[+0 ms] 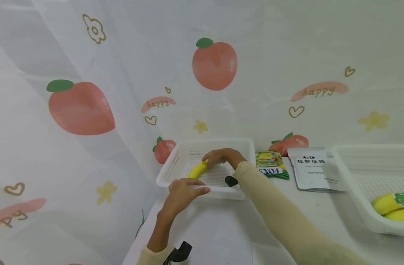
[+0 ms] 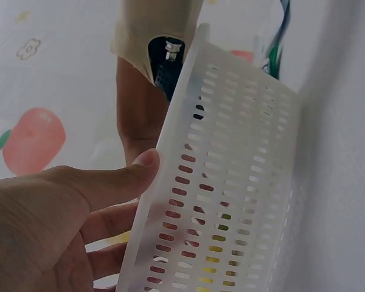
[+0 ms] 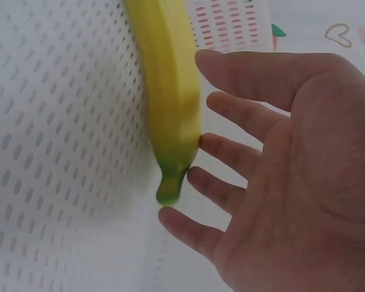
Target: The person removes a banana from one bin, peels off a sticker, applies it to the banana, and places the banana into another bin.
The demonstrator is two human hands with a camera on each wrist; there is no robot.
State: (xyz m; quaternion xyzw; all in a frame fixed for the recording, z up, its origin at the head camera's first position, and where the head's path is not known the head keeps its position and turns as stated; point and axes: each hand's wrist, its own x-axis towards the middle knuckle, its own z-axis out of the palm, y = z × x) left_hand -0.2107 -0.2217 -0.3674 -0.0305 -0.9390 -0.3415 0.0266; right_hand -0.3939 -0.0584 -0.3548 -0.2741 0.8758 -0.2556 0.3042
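A yellow banana (image 1: 197,170) with a green tip lies inside a white perforated plastic basket (image 1: 206,189) at the back of the table. My right hand (image 1: 223,156) reaches into the basket over one end of the banana. In the right wrist view, that hand (image 3: 298,158) has its fingers spread along the side of the banana (image 3: 173,91), some fingertips at its skin, not wrapped round it. My left hand (image 1: 183,195) is at the near rim. The left wrist view shows its thumb outside and fingers behind the basket wall (image 2: 231,152), pinching the rim.
Right of the basket lie a green and yellow FOX'S packet (image 1: 271,164) and a silver pouch (image 1: 312,169). A second white basket (image 1: 352,184) stands further right, with yellow bananas (image 1: 385,204) inside. A fruit-printed white sheet (image 1: 261,103) hangs behind the table.
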